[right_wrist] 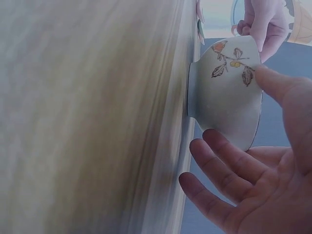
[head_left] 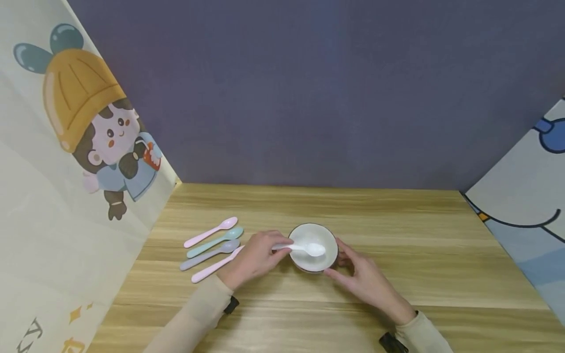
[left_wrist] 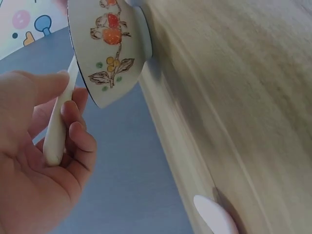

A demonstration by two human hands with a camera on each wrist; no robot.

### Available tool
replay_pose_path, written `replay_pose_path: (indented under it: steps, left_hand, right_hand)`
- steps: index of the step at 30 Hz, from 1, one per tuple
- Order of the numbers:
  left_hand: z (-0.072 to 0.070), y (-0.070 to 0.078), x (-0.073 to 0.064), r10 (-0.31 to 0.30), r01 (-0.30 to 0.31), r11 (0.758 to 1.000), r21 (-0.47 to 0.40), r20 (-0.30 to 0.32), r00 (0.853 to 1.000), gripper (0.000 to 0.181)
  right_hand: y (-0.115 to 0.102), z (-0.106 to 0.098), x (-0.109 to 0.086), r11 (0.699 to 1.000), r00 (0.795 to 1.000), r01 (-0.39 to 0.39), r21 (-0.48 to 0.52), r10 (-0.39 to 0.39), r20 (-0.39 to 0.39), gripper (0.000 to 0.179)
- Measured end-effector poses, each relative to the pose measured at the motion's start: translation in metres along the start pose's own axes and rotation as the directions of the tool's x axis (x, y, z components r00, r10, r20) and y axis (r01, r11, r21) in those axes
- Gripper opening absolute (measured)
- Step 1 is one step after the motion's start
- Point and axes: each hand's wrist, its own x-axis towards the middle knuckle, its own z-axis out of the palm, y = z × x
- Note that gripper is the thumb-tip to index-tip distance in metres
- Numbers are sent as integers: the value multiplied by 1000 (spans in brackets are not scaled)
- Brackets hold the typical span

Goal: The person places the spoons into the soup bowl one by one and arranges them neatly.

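Observation:
My left hand (head_left: 258,255) pinches the handle of a white spoon (head_left: 313,249) between thumb and fingers. The spoon's head reaches over the inside of a white bowl (head_left: 309,230) with a dark rim. In the left wrist view the handle's end (left_wrist: 54,141) lies against the curled fingers, and the bowl (left_wrist: 105,53) shows painted fruit and leaves. Upright on the table, the bowl is held at its right side by my right hand (head_left: 364,279). Its thumb touches the near side and its index finger the far right, while the other fingers spread beside the bowl in the right wrist view.
Left of the bowl on the wooden table (head_left: 397,220) lie a pink spoon (head_left: 212,233), a mint spoon (head_left: 216,242), a lavender spoon (head_left: 209,255) and a second pink spoon (head_left: 212,269), partly behind the left hand. A dark panel (head_left: 309,98) stands behind, with printed sheets at both sides.

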Motion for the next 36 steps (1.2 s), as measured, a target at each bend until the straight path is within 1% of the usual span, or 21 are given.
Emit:
replay_pose_path:
  steps: [3,6,13,16,22,25,31,36]
  left_hand:
    - [2,3,0,-9,9,1000,16,-4,1000,20]
    - [3,5,-1,-10,10,999,35,-1,1000,21]
    - [7,5,-2,0,0,999,38,10,1000,21]
    - [7,5,-3,-10,9,999,37,17,1000,22]
    - [6,8,-3,-17,17,999,42,8,1000,23]
    - [7,9,-2,-22,21,999,28,13,1000,22]
    - [9,11,-2,-33,32,999,29,24,999,19]
    - [11,11,-1,-35,34,999,30,27,999,20]
  right_hand:
    - [1,1,0,1000,1000,21,2,-21,-9,88]
    - [1,1,-1,1000,1000,26,5,-26,-10,87]
    - [2,1,-1,1000,1000,16,1,-16,-7,88]
    - [3,2,-2,1000,1000,15,8,-15,-5,88]
    - [2,1,0,999,1000,28,25,-28,-3,87]
    - [2,1,0,999,1000,31,27,-31,-1,87]
    - [1,0,0,999,1000,25,20,-25,1,88]
    - [1,1,0,1000,1000,21,7,-21,2,88]
